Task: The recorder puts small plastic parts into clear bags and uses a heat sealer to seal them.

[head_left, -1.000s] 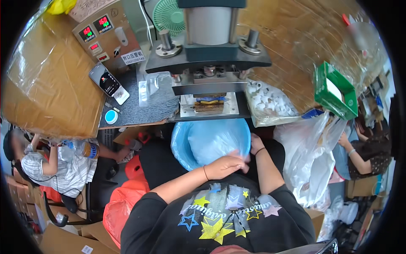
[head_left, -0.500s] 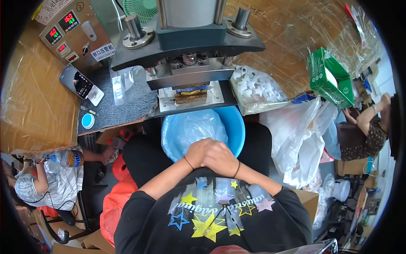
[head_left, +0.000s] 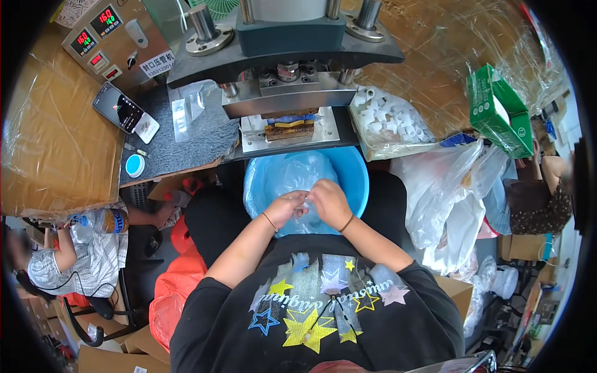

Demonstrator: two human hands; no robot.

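Head view: left hand (head_left: 285,208), right hand (head_left: 329,202) pinch clear bag (head_left: 307,205) over blue basin (head_left: 354,180).

Left hand (head_left: 287,208): raised before the torso, fingers curled inward, fingertips meeting those of the other hand; thin band at the wrist. Right hand (head_left: 329,202): back turned to the camera, fingers bent toward the left, knuckles uppermost; dark band at the wrist. Both forearms bare, entering from the lower edge and converging at the middle. Grip: appeared a fine pinch in each hand, though the fingertips were partly hidden.
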